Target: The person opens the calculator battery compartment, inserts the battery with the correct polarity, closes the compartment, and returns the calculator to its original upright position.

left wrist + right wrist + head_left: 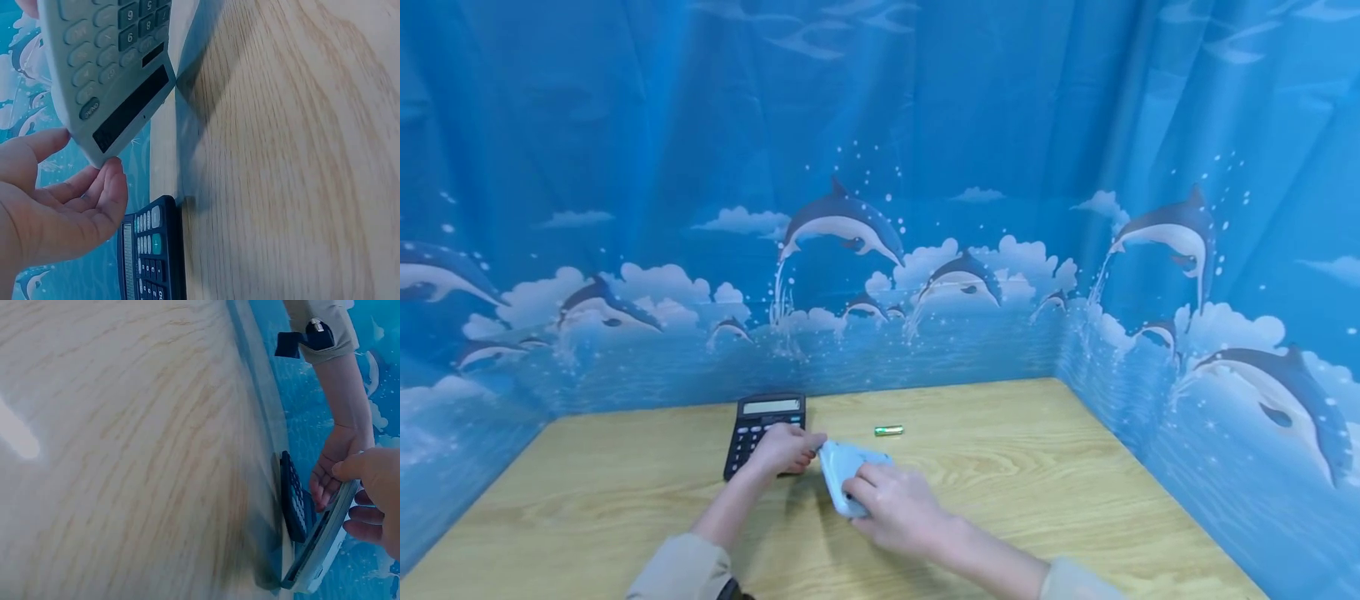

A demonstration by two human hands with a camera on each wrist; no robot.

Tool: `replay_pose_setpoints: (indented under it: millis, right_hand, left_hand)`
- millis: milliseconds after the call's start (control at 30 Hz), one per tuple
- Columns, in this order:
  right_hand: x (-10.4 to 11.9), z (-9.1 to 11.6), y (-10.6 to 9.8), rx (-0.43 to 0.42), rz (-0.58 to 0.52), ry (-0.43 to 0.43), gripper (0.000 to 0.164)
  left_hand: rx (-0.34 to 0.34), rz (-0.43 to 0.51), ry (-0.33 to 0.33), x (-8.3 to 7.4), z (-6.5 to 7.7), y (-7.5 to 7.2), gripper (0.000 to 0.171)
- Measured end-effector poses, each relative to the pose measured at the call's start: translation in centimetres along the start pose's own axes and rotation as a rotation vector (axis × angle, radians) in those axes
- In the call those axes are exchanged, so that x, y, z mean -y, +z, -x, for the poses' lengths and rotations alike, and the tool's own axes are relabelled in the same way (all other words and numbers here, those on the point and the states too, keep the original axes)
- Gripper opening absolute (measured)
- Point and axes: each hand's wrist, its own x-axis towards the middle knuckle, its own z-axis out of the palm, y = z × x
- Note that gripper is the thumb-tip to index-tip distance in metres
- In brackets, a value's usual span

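A pale blue calculator (842, 471) is held tilted above the wooden table by both hands, its back towards the head view. In the left wrist view its keys and dark display (131, 112) show. The left hand (786, 448) pinches one corner by the display end between thumb and fingertips. With the thumb on one face and fingers on the other, the right hand (898, 504) grips the opposite side. One edge of the pale calculator (325, 550) comes close to the tabletop in the right wrist view. Behind the left hand lies a black calculator (771, 407), partly covered by it.
A small green and gold battery (889, 431) lies on the wooden table (1037, 467) beyond the right hand. A blue curtain (925, 125) printed with dolphins hangs along the table's back and sides.
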Motion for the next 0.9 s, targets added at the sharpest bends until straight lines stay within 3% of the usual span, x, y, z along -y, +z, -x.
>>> replay_pose_setpoints:
  millis: [233,500,733,900]
  right_hand:
    - [0.9,0.4,0.6,0.121,0.01,0.016,0.037]
    - [1.4,0.1,1.2,0.152,0.077,-0.055,0.033]
    - [1.9,-0.1,2.1,0.166,0.082,-0.089,0.029]
    - [2.2,-0.2,2.3,0.22,0.069,-0.085,0.029]
  left_hand:
    - [0.001,-0.103,0.008,0.0,0.0,0.3,0.031]
    - [0.02,-0.228,0.037,0.4,-0.2,0.5,0.029]
    - [0.03,-0.265,0.058,0.5,-0.1,0.8,0.031]
    - [0.047,-0.246,0.06,0.7,0.2,1.3,0.028]
